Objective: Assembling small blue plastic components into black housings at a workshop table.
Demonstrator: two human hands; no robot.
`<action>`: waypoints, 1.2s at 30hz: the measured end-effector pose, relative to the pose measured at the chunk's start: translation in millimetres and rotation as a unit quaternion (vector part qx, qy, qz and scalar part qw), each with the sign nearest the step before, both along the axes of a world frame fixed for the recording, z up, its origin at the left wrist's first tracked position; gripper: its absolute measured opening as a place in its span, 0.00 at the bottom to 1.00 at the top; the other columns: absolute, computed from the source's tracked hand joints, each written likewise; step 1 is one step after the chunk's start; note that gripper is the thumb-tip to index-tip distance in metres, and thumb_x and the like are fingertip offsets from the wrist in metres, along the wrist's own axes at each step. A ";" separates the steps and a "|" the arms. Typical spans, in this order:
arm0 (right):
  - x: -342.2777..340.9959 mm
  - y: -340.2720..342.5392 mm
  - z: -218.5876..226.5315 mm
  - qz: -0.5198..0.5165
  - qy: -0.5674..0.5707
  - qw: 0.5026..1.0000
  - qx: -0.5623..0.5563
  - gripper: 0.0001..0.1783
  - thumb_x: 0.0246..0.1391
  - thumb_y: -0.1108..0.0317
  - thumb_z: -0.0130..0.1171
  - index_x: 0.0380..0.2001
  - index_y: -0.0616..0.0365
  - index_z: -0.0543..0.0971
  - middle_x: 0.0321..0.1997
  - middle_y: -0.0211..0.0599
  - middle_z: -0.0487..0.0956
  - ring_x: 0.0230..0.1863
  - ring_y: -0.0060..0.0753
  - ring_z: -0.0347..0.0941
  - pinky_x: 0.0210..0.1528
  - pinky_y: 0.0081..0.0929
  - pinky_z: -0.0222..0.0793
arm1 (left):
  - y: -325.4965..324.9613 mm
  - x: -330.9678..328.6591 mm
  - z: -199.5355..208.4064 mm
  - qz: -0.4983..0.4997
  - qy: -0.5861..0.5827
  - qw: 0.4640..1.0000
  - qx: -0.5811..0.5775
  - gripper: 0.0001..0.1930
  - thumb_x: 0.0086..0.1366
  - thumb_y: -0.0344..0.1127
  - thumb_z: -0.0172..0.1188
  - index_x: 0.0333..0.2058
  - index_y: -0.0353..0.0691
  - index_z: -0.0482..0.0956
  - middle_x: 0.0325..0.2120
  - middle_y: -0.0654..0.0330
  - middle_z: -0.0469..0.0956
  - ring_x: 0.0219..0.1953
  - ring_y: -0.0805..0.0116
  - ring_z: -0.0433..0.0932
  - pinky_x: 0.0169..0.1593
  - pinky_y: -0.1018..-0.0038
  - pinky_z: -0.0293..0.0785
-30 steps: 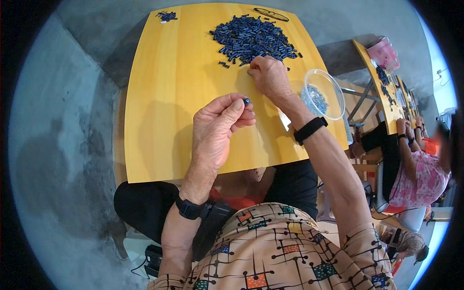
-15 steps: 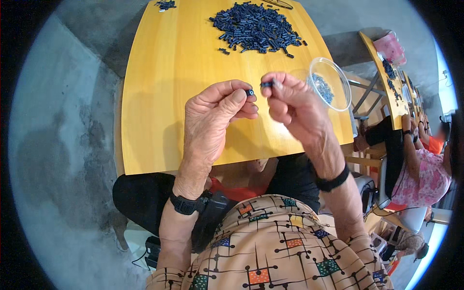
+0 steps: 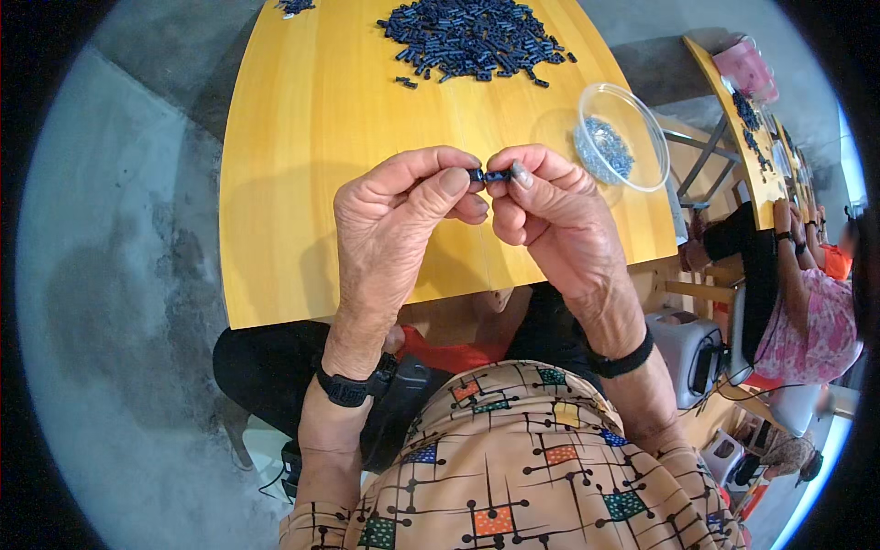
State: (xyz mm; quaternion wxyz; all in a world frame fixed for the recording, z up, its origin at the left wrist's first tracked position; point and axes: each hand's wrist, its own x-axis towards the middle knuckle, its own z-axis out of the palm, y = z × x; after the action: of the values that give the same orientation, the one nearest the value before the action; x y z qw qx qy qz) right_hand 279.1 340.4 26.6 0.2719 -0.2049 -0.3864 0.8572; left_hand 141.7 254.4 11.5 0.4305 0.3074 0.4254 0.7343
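My left hand pinches a small dark cylindrical piece between thumb and forefinger, its end turned toward the right. Facing it, my right hand grips another small dark blue-black piece with thumb and fingertips. The two pieces meet end to end, or nearly so; whether they touch I cannot tell. Both hands are above the near part of the yellow wooden table. Beyond them lies a large heap of small dark cylindrical pieces. Fingers cover part of each held piece.
A round clear plastic tub with many tiny bluish-silver parts stands near the table's right edge. A little cluster of dark pieces lies at the far left corner. Rightward, people sit at another table with a pink basket.
My right hand has moved slightly left and down, bringing its piece up against or very close to the left one. The view has shifted a little, so the heap appears higher.
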 end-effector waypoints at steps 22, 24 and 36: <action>-0.9 -8.7 -3.4 -0.062 -0.053 0.994 0.077 0.08 0.54 0.71 0.56 0.35 0.64 0.78 0.24 0.32 0.77 0.23 0.19 0.71 0.26 0.15 0.68 | -4.0 2.4 3.7 0.041 0.119 0.992 -0.008 0.07 0.58 0.28 0.60 0.34 0.31 0.79 0.25 0.58 0.79 0.25 0.74 0.77 0.32 0.80 0.75; -1.2 -10.2 -2.0 -0.083 -0.063 0.990 0.094 0.08 0.54 0.72 0.56 0.35 0.65 0.78 0.24 0.33 0.77 0.23 0.19 0.71 0.26 0.15 0.68 | -4.3 2.3 4.2 0.042 0.123 0.991 -0.012 0.07 0.58 0.28 0.60 0.34 0.31 0.79 0.25 0.58 0.79 0.25 0.74 0.77 0.32 0.81 0.74; -0.2 -10.7 -7.7 -0.070 -0.023 0.996 0.050 0.08 0.54 0.71 0.56 0.35 0.64 0.78 0.24 0.33 0.77 0.23 0.20 0.72 0.25 0.16 0.69 | -1.7 0.6 -2.6 0.017 0.087 0.996 -0.007 0.09 0.58 0.29 0.60 0.35 0.31 0.78 0.26 0.57 0.79 0.26 0.73 0.78 0.33 0.79 0.75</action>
State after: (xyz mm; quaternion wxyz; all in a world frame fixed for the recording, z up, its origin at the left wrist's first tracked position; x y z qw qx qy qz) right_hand 278.8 329.7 18.9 0.3317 -0.2373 -0.4200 0.8107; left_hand 142.3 252.7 8.9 0.3817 0.3602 0.4717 0.7085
